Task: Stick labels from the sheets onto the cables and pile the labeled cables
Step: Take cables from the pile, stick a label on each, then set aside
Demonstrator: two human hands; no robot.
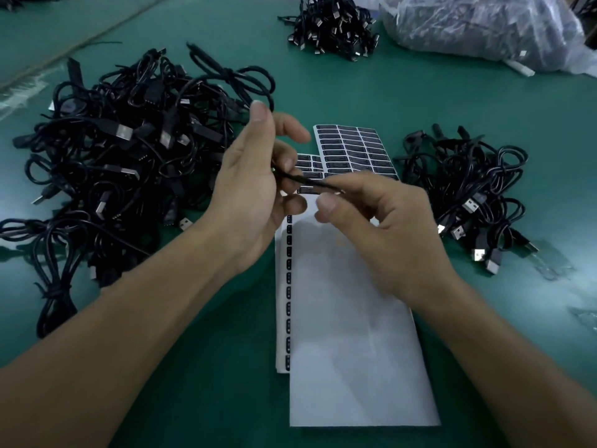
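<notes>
Black cable (307, 181) is pinched between left hand (255, 192) and right hand (374, 231).
A mostly peeled sheet (352, 334) is seen under the wrists, and a full label sheet (355, 150) just beyond the hands. The hands are flanked by a left pile (113, 150) and a right pile (468, 195). A far pile (332, 24) and a plastic bag (478, 24) are seen behind on the counter (420, 98).

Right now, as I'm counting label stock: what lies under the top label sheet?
Another label sheet pokes out left of the top label sheet, showing one column of black labels. Its rest is covered, and whether more sheets lie below is hidden.
</notes>
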